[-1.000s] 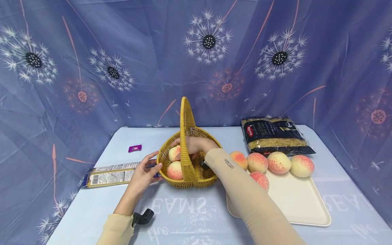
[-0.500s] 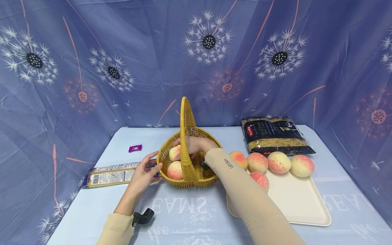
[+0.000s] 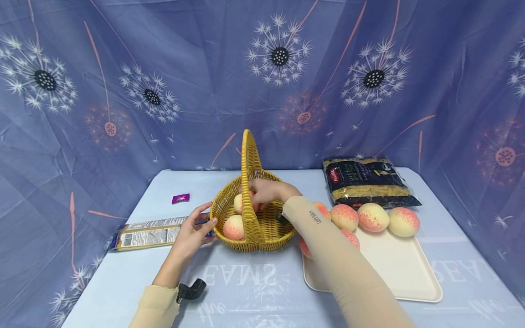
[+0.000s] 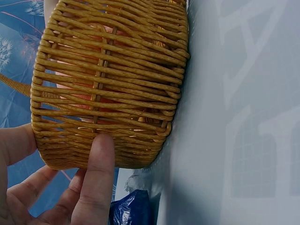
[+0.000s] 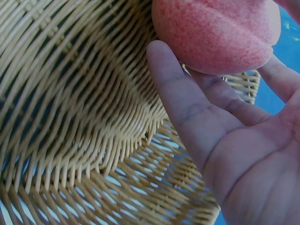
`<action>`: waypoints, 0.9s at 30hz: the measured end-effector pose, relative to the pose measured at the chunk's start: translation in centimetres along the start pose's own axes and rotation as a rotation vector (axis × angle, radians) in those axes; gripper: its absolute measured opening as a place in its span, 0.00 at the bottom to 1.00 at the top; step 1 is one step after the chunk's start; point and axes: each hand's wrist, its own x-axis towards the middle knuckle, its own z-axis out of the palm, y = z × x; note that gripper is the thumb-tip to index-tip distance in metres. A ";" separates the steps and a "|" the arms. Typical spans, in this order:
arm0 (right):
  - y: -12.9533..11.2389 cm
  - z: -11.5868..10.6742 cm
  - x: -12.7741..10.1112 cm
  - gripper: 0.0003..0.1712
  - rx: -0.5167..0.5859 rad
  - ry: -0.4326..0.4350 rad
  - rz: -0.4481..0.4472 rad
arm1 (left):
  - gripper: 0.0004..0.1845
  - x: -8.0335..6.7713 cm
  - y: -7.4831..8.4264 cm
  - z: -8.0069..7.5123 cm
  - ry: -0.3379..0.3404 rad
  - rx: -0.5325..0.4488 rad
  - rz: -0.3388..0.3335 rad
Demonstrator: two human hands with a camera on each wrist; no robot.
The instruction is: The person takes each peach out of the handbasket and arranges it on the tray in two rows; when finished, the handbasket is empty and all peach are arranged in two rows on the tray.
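Note:
A yellow wicker basket [image 3: 253,232] with a tall handle stands mid-table. My left hand [image 3: 194,233] rests its fingertips against the basket's left end; in the left wrist view, one fairly straight finger [image 4: 96,176] touches the woven outer wall. My right hand [image 3: 268,190] reaches inside the basket, under the handle, and holds a pink-and-cream peach [image 5: 215,35]. Its fingers lie under and around the fruit in the right wrist view, and the thumb is mostly cut off. Another peach [image 3: 234,228] lies in the basket's near left part.
Several peaches, such as one cream-and-pink peach [image 3: 404,222], lie along a cream tray [image 3: 410,273] on the right. Behind it is a pasta bag [image 3: 365,180]. A long pasta packet [image 3: 149,234] and a small purple wrapped sweet [image 3: 181,198] lie left.
My right hand and the peach in it have shifted slightly right inside the basket. The right sleeve moved too, uncovering part of a peach on the tray. My left hand stays put.

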 end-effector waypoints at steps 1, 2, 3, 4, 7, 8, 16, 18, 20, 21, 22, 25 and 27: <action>0.0 -0.1 -0.2 0.37 0.001 0.001 0.001 | 0.31 0.0 0.0 0.0 0.000 0.003 0.002; 0.0 -0.3 -0.3 0.38 0.003 0.001 0.000 | 0.31 0.0 0.0 0.0 0.000 0.005 0.003; 0.0 -0.4 -0.5 0.39 0.008 0.001 -0.002 | 0.31 0.1 0.0 0.0 0.000 0.008 0.003; 0.1 -0.5 -0.6 0.43 0.013 0.005 -0.004 | 0.31 0.1 0.0 0.0 0.001 0.010 0.003; 0.1 -0.9 -1.0 0.41 0.027 0.008 -0.016 | 0.31 0.1 0.0 0.1 -0.001 0.014 0.002; 0.2 -1.0 -1.1 0.39 0.033 0.008 -0.020 | 0.31 0.1 0.0 0.1 0.000 0.015 0.000; -0.2 -2.3 -3.2 0.38 -0.016 0.061 -0.017 | 0.31 0.1 -0.1 0.1 0.007 0.019 0.010; -0.1 -2.8 -3.8 0.39 -0.054 0.077 -0.027 | 0.32 0.0 -0.1 0.1 0.006 0.016 0.010; 0.0 -3.3 -4.4 0.39 -0.083 0.095 -0.044 | 0.32 0.0 0.0 0.1 0.003 0.013 0.010; 0.0 -3.5 -4.8 0.38 -0.102 0.107 -0.053 | 0.31 0.0 0.0 0.1 0.002 0.012 0.010; 0.0 -3.8 -5.2 0.38 -0.120 0.118 -0.062 | 0.32 0.0 0.0 0.1 0.002 0.012 0.010; 0.3 -4.5 -6.4 0.37 -0.169 0.155 -0.083 | 0.32 0.0 0.0 0.1 0.001 0.016 0.011; 0.5 -4.9 -7.3 0.37 -0.188 0.171 -0.092 | 0.32 0.1 0.0 0.1 0.005 0.017 0.006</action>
